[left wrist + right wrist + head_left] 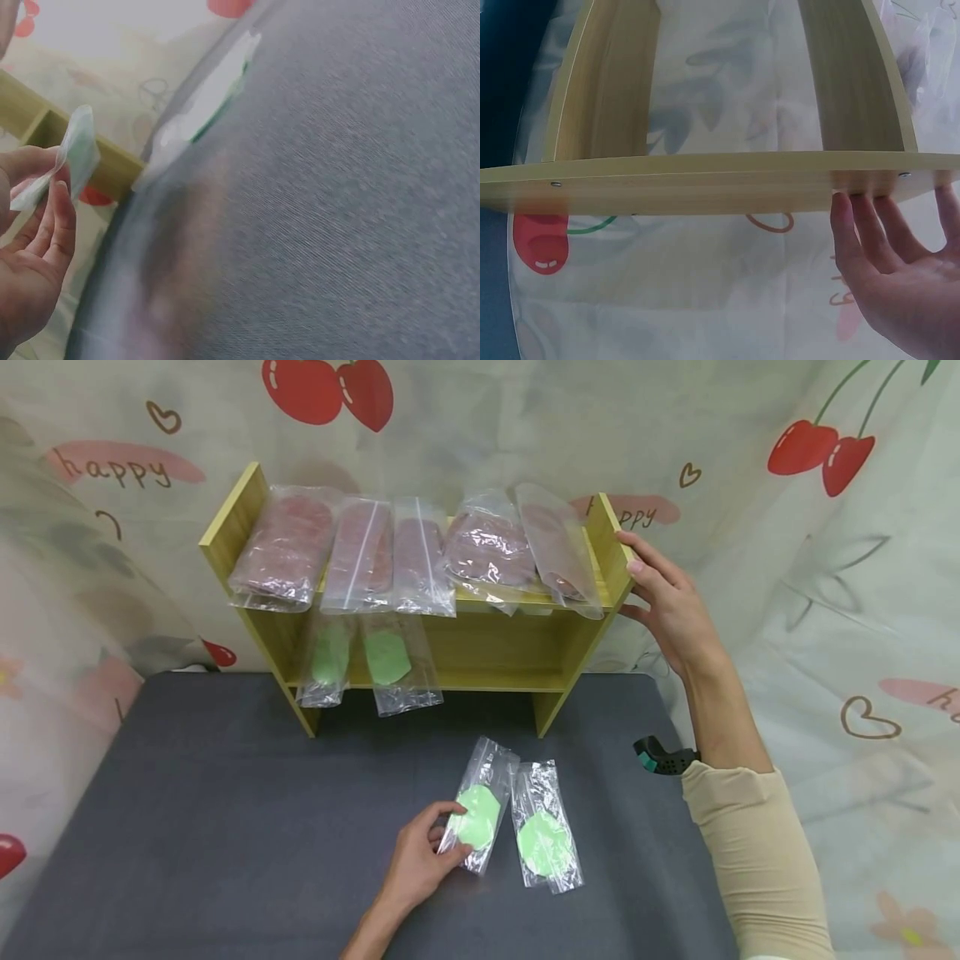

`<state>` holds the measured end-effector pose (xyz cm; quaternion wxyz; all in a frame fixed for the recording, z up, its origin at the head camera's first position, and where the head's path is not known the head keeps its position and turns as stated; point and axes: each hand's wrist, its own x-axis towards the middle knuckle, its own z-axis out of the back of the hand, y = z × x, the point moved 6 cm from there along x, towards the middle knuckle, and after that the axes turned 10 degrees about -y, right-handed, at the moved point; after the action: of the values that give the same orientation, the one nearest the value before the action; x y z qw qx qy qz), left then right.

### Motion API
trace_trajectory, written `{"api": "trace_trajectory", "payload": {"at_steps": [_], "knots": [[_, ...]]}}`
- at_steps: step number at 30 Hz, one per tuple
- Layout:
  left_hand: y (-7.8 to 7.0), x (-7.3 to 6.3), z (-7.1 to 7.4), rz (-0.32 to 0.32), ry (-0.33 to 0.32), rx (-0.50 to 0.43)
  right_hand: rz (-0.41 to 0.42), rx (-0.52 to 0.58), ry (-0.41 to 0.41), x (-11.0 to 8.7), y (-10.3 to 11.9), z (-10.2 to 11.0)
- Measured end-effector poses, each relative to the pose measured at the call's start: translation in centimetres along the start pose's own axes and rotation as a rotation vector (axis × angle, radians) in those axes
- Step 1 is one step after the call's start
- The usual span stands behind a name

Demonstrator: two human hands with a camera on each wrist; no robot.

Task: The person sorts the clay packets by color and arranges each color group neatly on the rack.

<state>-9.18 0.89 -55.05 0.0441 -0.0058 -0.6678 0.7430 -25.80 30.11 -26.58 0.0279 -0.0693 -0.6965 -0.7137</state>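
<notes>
On the grey table, my left hand (pixel 420 853) pinches a clear zip bag (pixel 480 814) holding a flat light-green piece, its thumb and fingers along the edge. The left wrist view shows this bag (pixel 81 154) raised between the fingertips. Just right of it lies a similar green-piece bag (pixel 544 839). My right hand (pixel 667 597) is up at the wooden shelf (pixel 495 652), fingers against its right side panel. In the right wrist view the fingertips (pixel 841 206) touch the panel's outer face (pixel 727 187).
Several clear bags with pinkish-red contents (pixel 288 543) lean along the upper shelf board. Two green-piece bags (pixel 387 658) overhang the lower board on the left. Behind the shelf hangs a cherry-printed cloth (pixel 465 427). A black band (pixel 663 758) is on my right wrist.
</notes>
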Motion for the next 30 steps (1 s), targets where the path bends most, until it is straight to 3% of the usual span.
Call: {"api": "trace_trajectory", "payload": {"at_steps": [4, 10, 13, 21, 30], "knots": [[-2.1, 0.1, 0.2, -0.027, -0.039, 0.016, -0.001, 0.000, 0.001, 0.0, 0.0, 0.0], [-7.1, 0.0, 0.7, -0.113, -0.069, -0.022, 0.001, -0.002, 0.000, 0.0, 0.1, 0.0], [-8.4, 0.2, 0.9, -0.157, -0.071, -0.045, 0.004, -0.004, -0.002, -0.1, 0.2, 0.0], [-10.2, 1.1, 1.1, -0.252, -0.127, -0.116, 0.001, -0.002, -0.005, -0.1, 0.2, 0.1], [-10.9, 2.3, 1.6, -0.252, -0.219, -0.152, 0.007, -0.007, 0.003, -0.1, 0.0, -0.1]]}}
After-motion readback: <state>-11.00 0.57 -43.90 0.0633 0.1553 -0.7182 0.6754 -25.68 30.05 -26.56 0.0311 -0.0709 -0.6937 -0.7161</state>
